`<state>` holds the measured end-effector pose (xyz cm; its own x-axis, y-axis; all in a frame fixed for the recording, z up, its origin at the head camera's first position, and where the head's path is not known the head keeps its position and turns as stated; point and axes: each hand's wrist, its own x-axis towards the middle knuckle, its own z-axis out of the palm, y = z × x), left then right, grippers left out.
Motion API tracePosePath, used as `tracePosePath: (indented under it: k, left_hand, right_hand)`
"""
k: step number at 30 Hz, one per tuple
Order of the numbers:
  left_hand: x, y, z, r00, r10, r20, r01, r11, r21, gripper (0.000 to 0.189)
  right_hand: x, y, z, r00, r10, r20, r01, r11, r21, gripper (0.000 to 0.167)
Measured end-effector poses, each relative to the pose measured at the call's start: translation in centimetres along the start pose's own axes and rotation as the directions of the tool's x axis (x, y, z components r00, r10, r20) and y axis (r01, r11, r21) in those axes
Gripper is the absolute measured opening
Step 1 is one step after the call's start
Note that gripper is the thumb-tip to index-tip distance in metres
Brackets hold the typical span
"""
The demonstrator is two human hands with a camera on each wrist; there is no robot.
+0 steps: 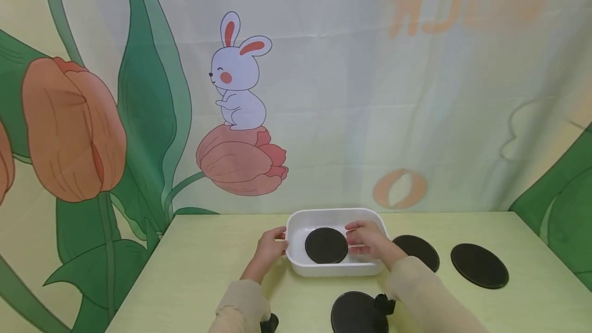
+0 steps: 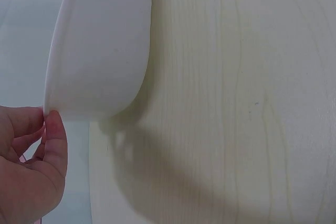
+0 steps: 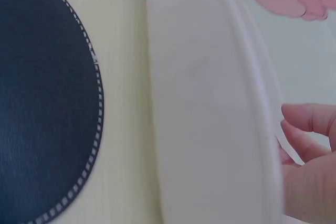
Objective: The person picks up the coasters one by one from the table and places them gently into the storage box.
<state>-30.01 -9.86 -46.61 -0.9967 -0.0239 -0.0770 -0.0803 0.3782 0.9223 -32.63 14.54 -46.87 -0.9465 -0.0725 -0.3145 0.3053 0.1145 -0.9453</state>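
A white rectangular basin (image 1: 335,270) with rounded corners stands on the table. Inside it lies a round black coaster (image 1: 326,245). My left hand (image 1: 270,247) pinches the basin's left rim between thumb and fingers; the left wrist view shows this hand (image 2: 37,161) at the rim's corner. Over the right part of the basin is my right hand (image 1: 367,243), its fingers spread loosely close to the coaster's right edge. In the right wrist view, the right hand (image 3: 312,156) reaches past the near wall of the basin (image 3: 205,98) with nothing between thumb and fingers.
More round black coasters lie on the pale wooden table (image 1: 199,271): one coaster (image 1: 418,252) just right of the basin, another coaster (image 1: 479,266) farther right, and a third coaster (image 1: 353,315) in front. A printed curtain (image 1: 324,117) hangs behind the table's back edge.
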Motion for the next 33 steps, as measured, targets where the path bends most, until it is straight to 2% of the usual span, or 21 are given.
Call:
tracePosePath:
  k: [3, 8, 13, 20, 24, 27, 33]
  left_hand:
    - [0.1, -0.1, 0.0, 1.0, 0.002, -0.001, -0.002, 1.0, 0.001, 0.044]
    - [0.1, -0.2, 0.0, 1.0, -0.006, 0.004, 0.006, 1.0, 0.007, 0.044]
    - [0.1, -0.2, 0.0, 1.0, -0.009, 0.006, 0.008, 1.0, 0.006, 0.045]
    - [0.2, -0.1, 0.0, 1.0, -0.021, 0.009, 0.021, 1.0, 0.006, 0.045]
    - [0.3, -0.2, 0.0, 1.0, -0.016, 0.008, 0.016, 1.0, 0.001, 0.045]
    - [0.3, -0.2, -0.1, 1.0, -0.009, 0.007, 0.009, 1.0, -0.005, 0.045]
    - [0.3, -0.3, 0.0, 1.0, -0.012, 0.007, 0.012, 1.0, 0.008, 0.045]
  right_hand:
    - [-0.9, -0.7, -0.4, 0.997, -0.019, 0.079, 0.021, 0.999, -0.025, 0.038]
    - [-2.9, -1.6, -1.2, 0.975, -0.034, 0.218, 0.051, 0.996, -0.074, 0.037]
    - [-4.9, -2.2, -2.0, 0.944, -0.032, 0.328, 0.071, 0.992, -0.108, 0.042]
    - [-7.1, -2.1, -2.9, 0.888, -0.001, 0.46, 0.074, 0.988, -0.139, 0.036]
    - [-8.1, -1.5, -3.4, 0.859, 0.008, 0.511, 0.086, 0.984, -0.159, 0.038]
    - [-8.7, -0.8, -3.7, 0.846, 0.013, 0.533, 0.095, 0.98, -0.174, 0.04]
    - [-9.3, 1.1, -4.3, 0.847, 0.037, 0.531, 0.093, 0.972, -0.215, 0.04]
